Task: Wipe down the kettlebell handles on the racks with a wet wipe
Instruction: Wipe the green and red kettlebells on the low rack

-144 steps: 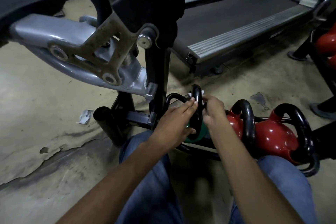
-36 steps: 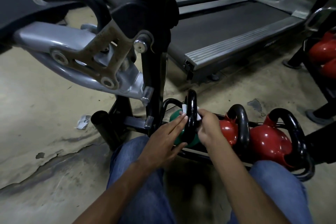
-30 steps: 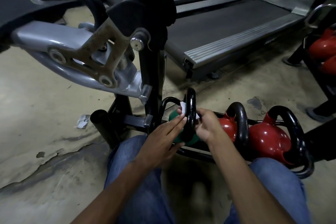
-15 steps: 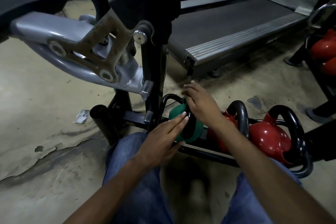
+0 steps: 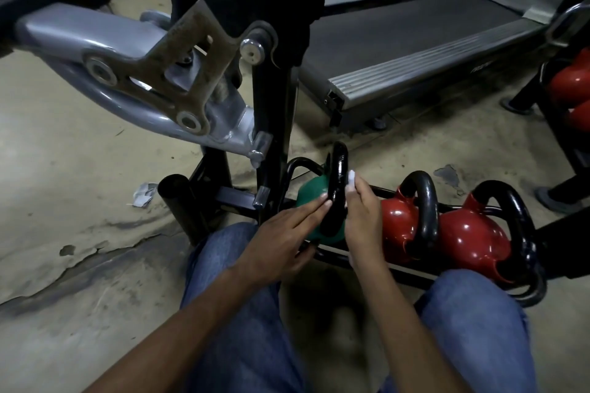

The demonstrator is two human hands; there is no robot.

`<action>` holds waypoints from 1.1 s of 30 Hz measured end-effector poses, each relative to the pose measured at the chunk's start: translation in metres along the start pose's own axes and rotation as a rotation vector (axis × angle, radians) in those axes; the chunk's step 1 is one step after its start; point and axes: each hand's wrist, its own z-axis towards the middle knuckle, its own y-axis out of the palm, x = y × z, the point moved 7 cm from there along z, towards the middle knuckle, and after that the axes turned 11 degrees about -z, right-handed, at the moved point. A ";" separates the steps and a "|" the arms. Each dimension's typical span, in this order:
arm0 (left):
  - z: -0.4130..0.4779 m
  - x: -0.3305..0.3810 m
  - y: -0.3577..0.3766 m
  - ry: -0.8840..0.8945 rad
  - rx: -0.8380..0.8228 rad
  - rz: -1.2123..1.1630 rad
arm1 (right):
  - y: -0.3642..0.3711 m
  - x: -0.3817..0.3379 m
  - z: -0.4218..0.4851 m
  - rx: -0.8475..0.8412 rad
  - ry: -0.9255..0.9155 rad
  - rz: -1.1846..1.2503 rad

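A green kettlebell [image 5: 308, 193] with a glossy black handle [image 5: 337, 175] sits at the left end of a low black rack [image 5: 367, 263]. My left hand [image 5: 284, 234] lies flat with straight fingers against the left side of the bell and handle. My right hand [image 5: 362, 212] pinches a small white wet wipe [image 5: 351, 178] against the right side of the handle. Two red kettlebells [image 5: 396, 220] [image 5: 472, 241] with black handles stand to the right on the same rack.
A grey and black exercise machine arm [image 5: 134, 73] and its black post [image 5: 271, 124] stand just left of the rack. A treadmill deck [image 5: 415, 41] lies behind. More red kettlebells [image 5: 571, 86] sit on a rack at far right. A paper scrap [image 5: 143, 198] lies on the cracked floor.
My right hand came back from over the top of the handle to its right side, with the wipe showing again at the fingertips. My left hand stayed flat on the bell.
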 end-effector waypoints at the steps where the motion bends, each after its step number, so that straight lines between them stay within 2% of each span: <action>1: 0.000 0.000 -0.001 0.001 0.007 0.000 | 0.002 0.007 0.007 0.006 0.136 0.167; 3: 0.001 0.002 -0.002 0.012 0.018 0.009 | 0.007 0.017 0.024 -0.033 0.375 0.488; 4: 0.001 0.003 -0.002 0.019 0.023 0.016 | 0.010 0.019 0.029 -0.066 0.444 0.574; 10: 0.000 0.002 -0.003 0.038 0.024 0.006 | 0.014 0.018 0.027 -0.201 0.479 0.485; 12: -0.002 0.002 -0.002 0.039 0.010 0.009 | 0.007 0.015 0.027 -0.173 0.443 0.438; 16: -0.002 0.000 -0.002 0.032 0.007 0.000 | -0.002 0.010 -0.004 0.005 0.219 0.262; 20: -0.001 0.000 -0.003 0.016 0.022 -0.016 | 0.005 0.001 -0.011 0.051 -0.213 -0.172; 24: -0.007 0.004 0.005 -0.090 0.025 -0.136 | 0.016 -0.030 0.028 -0.151 -0.690 -0.894; 27: -0.012 0.004 0.014 -0.149 0.003 -0.201 | 0.030 -0.048 0.041 -0.422 -0.787 -1.430; 29: -0.012 0.002 0.016 -0.169 0.005 -0.224 | 0.033 -0.052 0.030 -0.532 -0.846 -1.534; 30: -0.011 0.001 0.016 -0.175 0.010 -0.238 | 0.030 -0.052 0.024 -0.529 -0.874 -1.528; 33: -0.012 0.003 0.015 -0.176 0.015 -0.267 | 0.008 -0.050 0.009 -0.304 -0.910 -1.383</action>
